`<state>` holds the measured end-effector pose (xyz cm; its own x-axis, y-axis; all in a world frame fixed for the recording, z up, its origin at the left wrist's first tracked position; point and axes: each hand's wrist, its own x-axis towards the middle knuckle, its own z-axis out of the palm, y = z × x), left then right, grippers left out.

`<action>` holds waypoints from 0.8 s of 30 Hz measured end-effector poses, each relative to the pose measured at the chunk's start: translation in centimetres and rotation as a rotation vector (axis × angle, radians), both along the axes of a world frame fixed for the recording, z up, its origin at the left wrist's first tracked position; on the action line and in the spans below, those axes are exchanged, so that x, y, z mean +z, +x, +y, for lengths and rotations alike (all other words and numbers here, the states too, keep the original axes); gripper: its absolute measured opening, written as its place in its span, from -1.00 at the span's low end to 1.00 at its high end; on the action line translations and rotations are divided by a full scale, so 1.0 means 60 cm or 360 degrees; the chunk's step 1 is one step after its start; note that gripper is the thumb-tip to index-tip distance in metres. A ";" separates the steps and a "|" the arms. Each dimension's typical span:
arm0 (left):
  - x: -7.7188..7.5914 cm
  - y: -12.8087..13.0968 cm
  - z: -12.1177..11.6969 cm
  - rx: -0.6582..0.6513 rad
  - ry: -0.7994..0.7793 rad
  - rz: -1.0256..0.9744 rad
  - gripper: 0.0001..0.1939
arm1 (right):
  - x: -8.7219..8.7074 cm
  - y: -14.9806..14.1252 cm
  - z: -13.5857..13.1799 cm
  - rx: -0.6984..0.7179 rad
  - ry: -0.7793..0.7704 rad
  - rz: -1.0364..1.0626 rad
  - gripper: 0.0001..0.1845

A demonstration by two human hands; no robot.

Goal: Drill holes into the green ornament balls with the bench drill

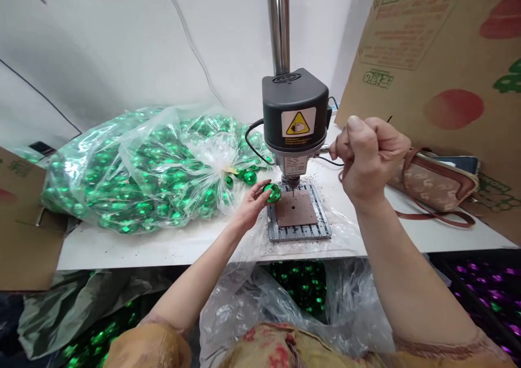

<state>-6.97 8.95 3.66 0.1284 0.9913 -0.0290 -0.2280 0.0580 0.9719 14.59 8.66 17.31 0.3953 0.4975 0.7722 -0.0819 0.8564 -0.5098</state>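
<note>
My left hand pinches a shiny green faceted ball between thumb and fingers, at the left side of the drill bit. The small bench drill press has a black motor head with a yellow warning label. Its bit points down over a brown square board with a dark hole, lying on the slotted metal base plate. To the right of the motor head, my right hand is closed around the feed lever, which is mostly hidden by the fingers.
A big clear bag of green balls lies left on the white table. A patterned purse with a brown strap is at right, before a printed cardboard box. Another box stands left. Below the edge are plastic sheeting and more balls.
</note>
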 end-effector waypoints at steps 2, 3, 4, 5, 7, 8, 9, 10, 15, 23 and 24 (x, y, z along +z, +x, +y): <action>-0.020 0.012 0.005 0.0042 0.0077 0.0129 -0.35 | -0.003 0.001 0.001 0.0003 0.0003 -0.0012 -0.50; -0.029 0.017 0.008 0.0062 0.0116 0.0180 -0.35 | -0.004 0.002 0.002 0.0006 0.0001 -0.0018 -0.50; -0.037 0.022 0.010 0.0076 0.0153 0.0227 -0.35 | -0.004 0.003 0.002 0.0010 -0.0001 -0.0018 -0.49; -0.044 0.025 0.012 0.0083 0.0189 0.0271 -0.36 | -0.004 0.003 0.003 0.0014 -0.0008 -0.0020 -0.48; -0.051 0.031 0.014 0.0063 0.0253 0.0353 -0.36 | -0.003 0.003 0.002 0.0021 -0.0029 -0.0023 -0.47; -0.053 0.034 0.014 0.0043 0.0282 0.0387 -0.37 | -0.002 0.003 0.001 0.0025 -0.0042 -0.0027 -0.47; -0.054 0.037 0.014 0.0022 0.0308 0.0413 -0.37 | 0.000 0.003 0.000 0.0029 -0.0054 -0.0033 -0.46; -0.054 0.039 0.013 -0.0002 0.0332 0.0433 -0.38 | 0.001 0.003 -0.001 0.0033 -0.0066 -0.0041 -0.46; -0.054 0.052 0.005 -0.0076 0.0407 0.0489 -0.38 | 0.003 0.006 -0.001 0.0032 -0.0102 -0.0078 -0.45; -0.046 0.076 -0.017 -0.0070 0.0519 0.0681 -0.41 | 0.000 0.006 0.005 -0.0040 -0.0096 -0.0122 -0.42; -0.045 0.078 -0.020 -0.0054 0.0533 0.0704 -0.43 | 0.000 0.006 0.004 -0.0041 -0.0087 -0.0115 -0.42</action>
<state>-2.31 7.77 0.93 0.2075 0.9511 0.2287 0.2029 -0.2705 0.9411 14.93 8.93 17.29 0.3527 0.5300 0.7712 -0.0213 0.8285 -0.5596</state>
